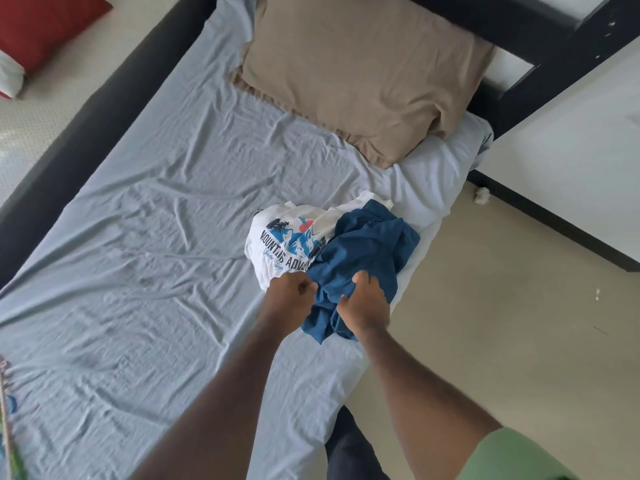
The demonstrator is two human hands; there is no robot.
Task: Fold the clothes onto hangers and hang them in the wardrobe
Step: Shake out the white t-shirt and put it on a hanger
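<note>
A crumpled dark blue garment (367, 254) lies near the right edge of the bed, partly on top of a white T-shirt (273, 244) with a mountain print. My left hand (291, 299) is closed on the blue cloth at its near left edge. Just to the right, my right hand (365, 303) pinches a fold of the same garment. No hanger or wardrobe is in view.
The bed (145, 237) has a wrinkled pale blue sheet and a dark frame. A tan pillow (363, 71) lies at the head. A red cushion (45, 26) sits on the floor at far left. Beige floor (502, 323) runs along the right, by a white wall.
</note>
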